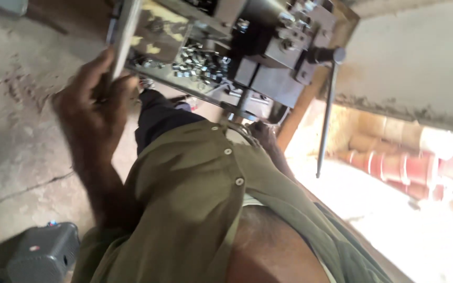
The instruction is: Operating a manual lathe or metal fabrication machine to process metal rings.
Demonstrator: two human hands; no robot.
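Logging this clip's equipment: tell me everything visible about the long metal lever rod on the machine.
The lever rod is a thin, straight, grey metal bar. Its top end joins a dark round hub on the machine's right side, beside the wooden frame. From there it hangs almost vertically, tilting slightly left, and ends in a free tip over the bright floor. No hand touches it.

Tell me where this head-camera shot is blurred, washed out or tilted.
Head view: the whole frame is steeply tilted and soft with motion; the left hand gripping the pale flat metal strip is smeared; the lower right is blown out by hard daylight near the red and white pipes; the small shiny metal pieces on the grey machine glint; the right hand is barely visible.
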